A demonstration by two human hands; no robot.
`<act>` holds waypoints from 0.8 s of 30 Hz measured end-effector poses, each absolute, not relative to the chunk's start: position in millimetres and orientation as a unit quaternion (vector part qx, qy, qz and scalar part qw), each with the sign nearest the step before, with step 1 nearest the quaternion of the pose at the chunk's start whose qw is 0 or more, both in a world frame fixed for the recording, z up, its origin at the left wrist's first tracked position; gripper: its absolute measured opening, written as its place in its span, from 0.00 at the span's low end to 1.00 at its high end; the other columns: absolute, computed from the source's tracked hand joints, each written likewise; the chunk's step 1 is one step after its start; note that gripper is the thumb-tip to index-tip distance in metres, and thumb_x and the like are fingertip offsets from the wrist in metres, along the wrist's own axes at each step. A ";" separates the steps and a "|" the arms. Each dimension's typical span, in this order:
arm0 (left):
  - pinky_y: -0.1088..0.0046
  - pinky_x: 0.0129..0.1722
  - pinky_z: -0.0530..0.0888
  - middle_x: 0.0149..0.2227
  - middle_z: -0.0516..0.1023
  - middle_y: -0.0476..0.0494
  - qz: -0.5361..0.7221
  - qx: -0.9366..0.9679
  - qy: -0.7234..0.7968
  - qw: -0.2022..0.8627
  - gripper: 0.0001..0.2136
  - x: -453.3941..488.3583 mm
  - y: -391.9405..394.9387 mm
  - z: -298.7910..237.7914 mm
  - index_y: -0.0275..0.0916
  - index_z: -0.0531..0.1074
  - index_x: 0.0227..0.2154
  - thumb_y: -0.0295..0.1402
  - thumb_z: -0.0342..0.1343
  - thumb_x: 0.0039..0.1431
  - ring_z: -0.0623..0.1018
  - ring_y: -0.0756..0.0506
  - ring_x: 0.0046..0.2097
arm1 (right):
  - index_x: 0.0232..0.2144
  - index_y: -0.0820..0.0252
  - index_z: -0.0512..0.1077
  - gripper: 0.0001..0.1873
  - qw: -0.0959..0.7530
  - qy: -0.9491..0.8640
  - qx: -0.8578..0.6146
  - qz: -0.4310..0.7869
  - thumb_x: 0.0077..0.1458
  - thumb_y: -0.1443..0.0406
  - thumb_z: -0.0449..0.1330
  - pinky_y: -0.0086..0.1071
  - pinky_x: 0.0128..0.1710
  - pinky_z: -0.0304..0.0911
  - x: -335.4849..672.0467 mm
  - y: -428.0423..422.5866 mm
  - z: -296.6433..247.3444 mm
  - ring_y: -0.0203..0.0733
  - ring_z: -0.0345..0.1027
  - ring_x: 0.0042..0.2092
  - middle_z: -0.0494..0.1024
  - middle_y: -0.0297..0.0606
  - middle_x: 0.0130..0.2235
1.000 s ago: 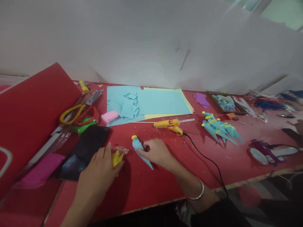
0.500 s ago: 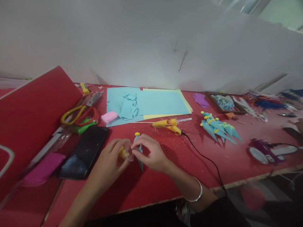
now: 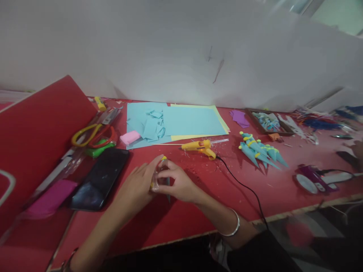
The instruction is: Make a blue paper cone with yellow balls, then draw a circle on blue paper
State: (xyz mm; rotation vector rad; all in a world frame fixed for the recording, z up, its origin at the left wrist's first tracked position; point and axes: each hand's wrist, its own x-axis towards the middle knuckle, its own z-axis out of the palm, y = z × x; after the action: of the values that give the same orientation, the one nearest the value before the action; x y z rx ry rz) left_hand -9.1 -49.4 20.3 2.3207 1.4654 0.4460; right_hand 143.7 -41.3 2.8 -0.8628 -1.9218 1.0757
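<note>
My left hand (image 3: 137,185) and my right hand (image 3: 178,183) meet over the red table (image 3: 184,219). Both are closed around a small clear packet with yellow bits (image 3: 155,180). My right hand also grips a light blue paper cone (image 3: 167,183) with a yellow ball at its top; its point sticks out below my fingers. A yellow glue gun (image 3: 198,146) lies just beyond my hands, its black cord (image 3: 244,187) running to the table's front edge.
A black phone (image 3: 100,179) lies left of my hands, beside scissors (image 3: 93,134), a pink eraser (image 3: 129,137) and a red board (image 3: 36,136). Blue and yellow sheets (image 3: 184,122) lie behind. Several finished blue cones (image 3: 262,151) sit to the right.
My hands have come together. The left hand brought the packet to the right hand, which lifted the blue cone off the table and turned it more upright.
</note>
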 end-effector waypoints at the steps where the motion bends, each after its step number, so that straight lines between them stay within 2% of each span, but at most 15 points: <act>1: 0.66 0.39 0.71 0.40 0.75 0.39 0.153 0.822 0.516 0.186 0.30 -8.5 -49.6 20.3 0.35 0.54 0.56 0.23 0.48 0.45 0.75 0.43 0.39 | 0.27 0.61 0.73 0.08 0.388 -0.754 -0.335 0.410 0.46 0.62 0.63 0.34 0.44 0.61 142.4 -42.4 2.1 0.37 0.62 0.41 0.66 0.37 0.35; 4: 0.65 0.38 0.71 0.41 0.75 0.39 0.147 0.819 0.520 0.191 0.31 -6.6 -50.0 21.0 0.37 0.54 0.56 0.22 0.47 0.45 0.74 0.43 0.39 | 0.24 0.61 0.71 0.09 0.424 -0.747 -0.336 0.385 0.48 0.60 0.61 0.32 0.38 0.62 138.8 -45.5 0.4 0.35 0.62 0.36 0.65 0.35 0.31; 8: 0.66 0.34 0.70 0.34 0.74 0.42 0.157 0.810 0.542 0.160 0.30 -4.8 -50.8 22.0 0.37 0.55 0.56 0.24 0.47 0.46 0.73 0.44 0.34 | 0.23 0.60 0.70 0.09 0.468 -0.727 -0.332 0.378 0.50 0.61 0.59 0.29 0.34 0.61 137.0 -46.9 0.1 0.33 0.61 0.33 0.64 0.33 0.30; 15: 0.70 0.33 0.70 0.30 0.73 0.46 0.181 0.792 0.555 0.179 0.26 -8.6 -52.4 25.3 0.36 0.58 0.54 0.27 0.49 0.48 0.73 0.45 0.33 | 0.23 0.60 0.70 0.06 0.477 -0.727 -0.332 0.365 0.50 0.65 0.58 0.29 0.31 0.59 139.2 -45.8 5.9 0.33 0.60 0.31 0.65 0.32 0.27; 20: 0.68 0.34 0.70 0.31 0.73 0.45 0.152 0.786 0.590 0.107 0.25 -22.3 -52.5 28.2 0.38 0.59 0.53 0.30 0.48 0.49 0.73 0.44 0.34 | 0.25 0.59 0.70 0.06 0.545 -0.561 -0.390 0.486 0.50 0.63 0.57 0.29 0.29 0.60 142.8 -42.6 11.4 0.32 0.63 0.28 0.70 0.31 0.25; 24: 0.65 0.34 0.70 0.34 0.74 0.41 0.096 0.778 0.621 0.023 0.25 -36.4 -52.6 20.5 0.35 0.57 0.55 0.31 0.48 0.52 0.72 0.39 0.39 | 0.32 0.56 0.72 0.08 0.580 -0.424 -0.395 0.572 0.47 0.62 0.59 0.31 0.32 0.64 143.4 -35.9 6.9 0.33 0.66 0.28 0.73 0.31 0.26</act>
State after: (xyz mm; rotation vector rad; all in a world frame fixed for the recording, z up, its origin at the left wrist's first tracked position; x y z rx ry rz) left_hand -36.4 -52.6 20.5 2.4085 1.9231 0.2982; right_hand 143.4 -35.9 6.9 -0.9232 -0.9909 1.3381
